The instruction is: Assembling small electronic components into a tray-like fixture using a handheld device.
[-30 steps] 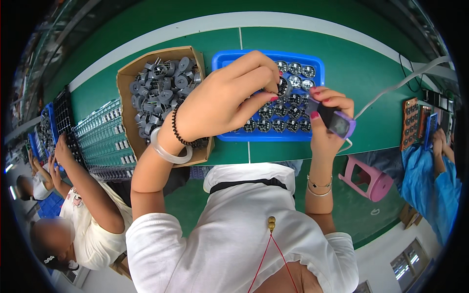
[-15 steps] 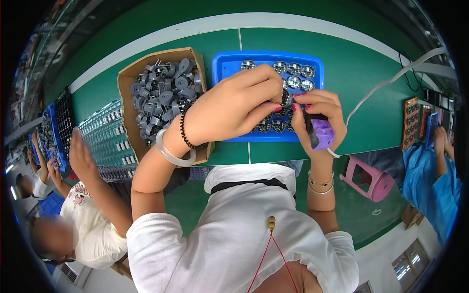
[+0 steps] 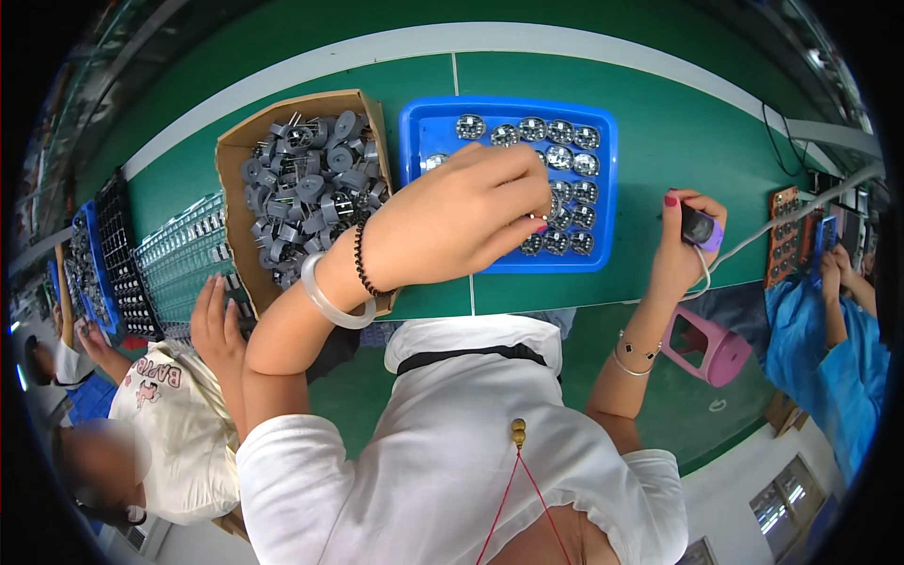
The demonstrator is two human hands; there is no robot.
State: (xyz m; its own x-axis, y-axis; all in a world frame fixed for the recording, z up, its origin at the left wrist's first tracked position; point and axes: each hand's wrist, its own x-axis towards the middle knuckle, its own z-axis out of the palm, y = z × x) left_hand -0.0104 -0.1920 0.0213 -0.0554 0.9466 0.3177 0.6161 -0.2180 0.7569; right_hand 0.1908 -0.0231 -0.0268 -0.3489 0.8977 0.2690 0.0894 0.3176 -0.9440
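My left hand (image 3: 461,217), reaching in with a black coil band and a pale bangle on its wrist, hovers over the blue tray (image 3: 610,179). Its thumb and fingers are pinched at the tray's middle. What they hold is mostly hidden; a tiny pale spot shows at the fingertips. Rows of small round parts with shiny tops (image 3: 558,157) lie in the tray. Right of the tray, my right hand (image 3: 680,247) is closed round a black and purple corded handheld tool (image 3: 702,231), from which a white cable runs off.
Left of the tray stands a cardboard box (image 3: 226,179) full of grey round parts with wire leads (image 3: 311,188). Clear plastic trays (image 3: 184,250) lie beyond it, near a co-worker's hand (image 3: 217,320). A pink stool (image 3: 720,348) stands below the green table (image 3: 659,104).
My right hand has moved right, away from the tray, with the tool in it. My left hand remains over the tray. The co-worker's hand at left has come down toward my arm.
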